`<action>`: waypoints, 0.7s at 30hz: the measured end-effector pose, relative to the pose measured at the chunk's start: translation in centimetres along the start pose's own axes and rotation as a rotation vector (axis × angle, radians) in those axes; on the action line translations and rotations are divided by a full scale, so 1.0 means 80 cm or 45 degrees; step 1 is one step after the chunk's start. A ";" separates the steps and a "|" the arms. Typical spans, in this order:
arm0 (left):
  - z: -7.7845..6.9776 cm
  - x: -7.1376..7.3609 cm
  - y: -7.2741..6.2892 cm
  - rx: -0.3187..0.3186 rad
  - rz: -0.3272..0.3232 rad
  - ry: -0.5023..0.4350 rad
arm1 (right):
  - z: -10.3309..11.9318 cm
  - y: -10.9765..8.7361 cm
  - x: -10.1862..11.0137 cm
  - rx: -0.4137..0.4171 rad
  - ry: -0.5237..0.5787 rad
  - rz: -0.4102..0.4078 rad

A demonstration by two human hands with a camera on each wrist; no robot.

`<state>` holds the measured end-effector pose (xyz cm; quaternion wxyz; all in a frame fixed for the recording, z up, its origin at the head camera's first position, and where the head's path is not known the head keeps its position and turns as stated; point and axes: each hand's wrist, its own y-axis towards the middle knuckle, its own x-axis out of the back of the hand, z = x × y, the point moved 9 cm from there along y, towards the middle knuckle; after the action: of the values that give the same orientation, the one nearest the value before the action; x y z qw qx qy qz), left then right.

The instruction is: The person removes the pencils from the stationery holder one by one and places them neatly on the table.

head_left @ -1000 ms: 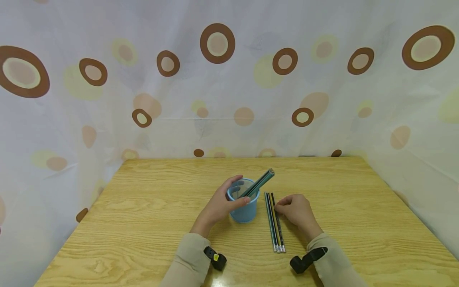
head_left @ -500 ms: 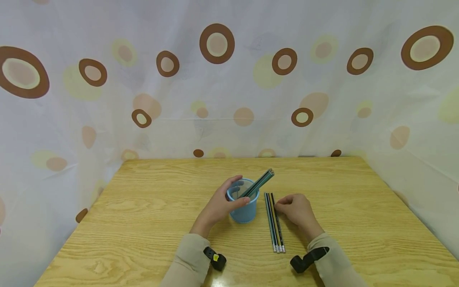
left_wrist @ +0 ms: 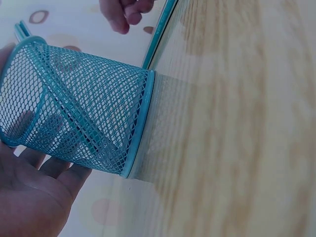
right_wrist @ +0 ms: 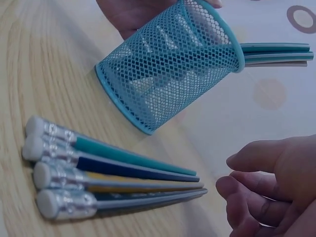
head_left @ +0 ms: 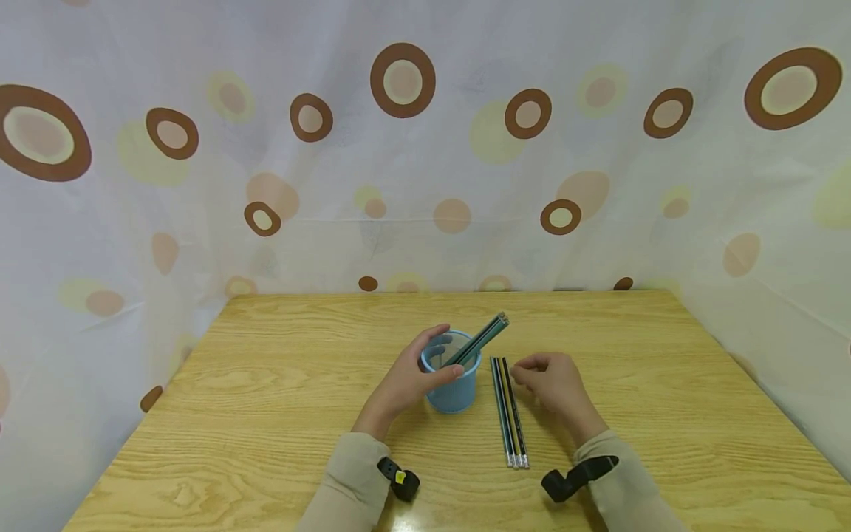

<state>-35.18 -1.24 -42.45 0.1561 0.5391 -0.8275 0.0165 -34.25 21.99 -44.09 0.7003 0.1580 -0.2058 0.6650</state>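
Observation:
My left hand (head_left: 404, 380) grips a light-blue mesh pencil cup (head_left: 453, 395) round its side, thumb at the near rim and fingers behind. Several green and dark pencils (head_left: 487, 337) lean out of it toward the right; through the mesh in the left wrist view they slant down to its base. Right of the cup, a row of several pencils (head_left: 509, 421) lies side by side, teal, dark blue, yellow and black, with white erasers toward me. Just beside the black one, my right hand (head_left: 557, 388) hovers with bent fingers; the right wrist view shows nothing between thumb and fingertips.
All of this is on a wood-grain table (head_left: 279, 384). A white curtain (head_left: 425, 170) with brown and pale circles hangs behind it and along both sides. Black wrist cameras are strapped over the beige sleeves (head_left: 355, 473).
The right hand has shifted slightly to the right, its fingertips moving off the black pencil. The left hand, the cup and the row of pencils have stayed in place.

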 end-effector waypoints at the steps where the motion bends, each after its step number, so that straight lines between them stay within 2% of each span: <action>1: 0.000 0.000 0.000 -0.001 -0.001 0.002 | 0.003 -0.001 0.001 0.008 0.006 -0.003; 21: -0.001 0.000 0.000 0.000 -0.003 -0.003 | 0.034 -0.011 0.011 0.120 0.153 -0.018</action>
<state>-35.20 -1.22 -42.38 0.1551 0.5402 -0.8269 0.0157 -33.56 21.33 -41.28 0.7078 0.1519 -0.1306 0.6775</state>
